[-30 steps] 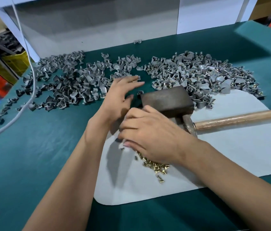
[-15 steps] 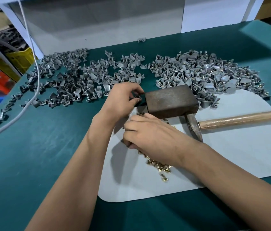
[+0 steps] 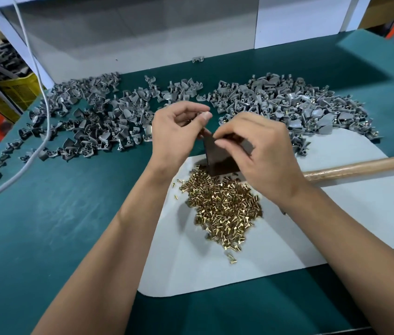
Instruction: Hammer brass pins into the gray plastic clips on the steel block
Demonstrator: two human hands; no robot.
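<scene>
The dark steel block point(image 3: 219, 160) stands on the white mat, just behind a heap of brass pins point(image 3: 225, 209). My left hand point(image 3: 179, 134) hovers at the block's left corner, thumb and forefinger pinching a small gray clip that is mostly hidden. Over the block's top, my right hand point(image 3: 261, 155) has its fingertips pinched together; what they hold looks like a brass pin, but the fingers cover it. The hammer lies to the right, only its wooden handle point(image 3: 365, 165) showing behind my right wrist.
Loose gray clips lie in two wide heaps on the green table, one at back left point(image 3: 94, 124) and one at back right point(image 3: 288, 102). A white mat point(image 3: 348, 213) covers the near right. A gray cable point(image 3: 38, 97) trails down the left side.
My right hand has lifted off the pin heap, uncovering it, and moved up over the block. My left hand took a clip beside the block and raised it. The view shifted nearer.
</scene>
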